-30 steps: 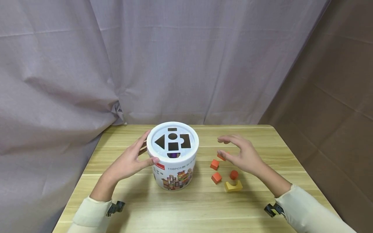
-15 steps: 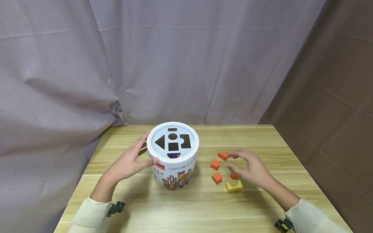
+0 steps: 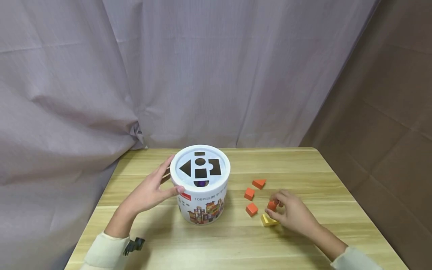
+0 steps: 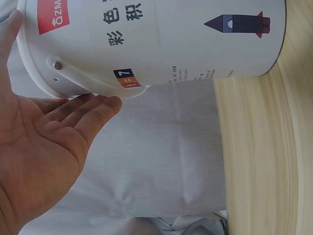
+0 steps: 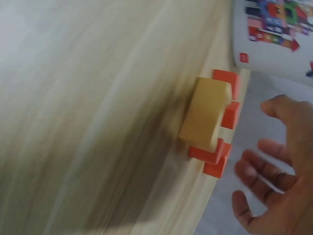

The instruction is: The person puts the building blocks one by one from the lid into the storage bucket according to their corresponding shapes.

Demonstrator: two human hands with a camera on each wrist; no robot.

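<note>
A white block bucket (image 3: 202, 206) stands upright, its lid (image 3: 187, 180) cut with shaped holes. My left hand (image 3: 148, 193) rests against the bucket's left side, thumb at the front rim and extended fingers farther back. In the left wrist view its fingertips lie at the bucket's rim, near the white handle (image 4: 93, 78). My right hand (image 3: 297, 217) reaches over a red cylinder block (image 3: 271, 205), thumb and fingers spread on either side of it. The right wrist view shows those fingers apart with nothing held. Beside it lies a yellow block (image 3: 268, 220), partly behind the thumb.
Two red cube-like blocks, a farther one (image 3: 249, 194) and a nearer one (image 3: 251, 209), lie between bucket and right hand. A red triangular block (image 3: 259, 183) sits behind them. The wooden table (image 3: 202, 247) meets a grey curtain (image 3: 216, 75) at the back.
My right hand has moved nearer and lower, from over the triangular block down to the red cylinder block. The left hand stays at the bucket. The head view has tilted slightly.
</note>
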